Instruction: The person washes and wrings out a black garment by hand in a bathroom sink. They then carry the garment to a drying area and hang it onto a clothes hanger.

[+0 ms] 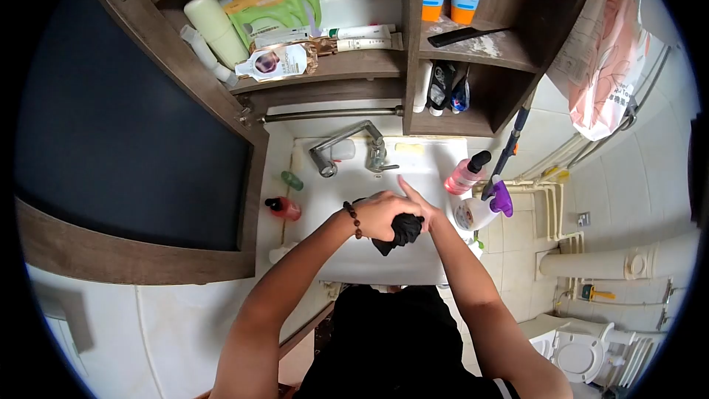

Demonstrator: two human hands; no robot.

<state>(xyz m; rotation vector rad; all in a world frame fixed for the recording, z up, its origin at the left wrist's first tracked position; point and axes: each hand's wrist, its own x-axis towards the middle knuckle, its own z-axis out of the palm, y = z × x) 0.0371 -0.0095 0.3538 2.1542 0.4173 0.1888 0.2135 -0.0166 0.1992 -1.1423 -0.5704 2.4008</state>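
My left hand (380,213), with a beaded bracelet (352,219) on its wrist, is closed around a bunched black cloth (402,233). From the other side my right hand (427,210) presses against the same cloth. Its thumb points up and away, and its other fingers are partly hidden behind the bundle. Both hands hold the cloth over the white sink (354,262). What kind of garment or rag it is, I cannot tell. Beyond the hands stands the metal faucet (377,154), its spout swung to the left.
Right of the sink stand a pink pump bottle (465,175) and a white spray bottle (475,214) with a purple head. A red bottle (283,209) and a green one (292,180) are at the left. An open cabinet door (136,125) and shelves (332,66) surround the basin.
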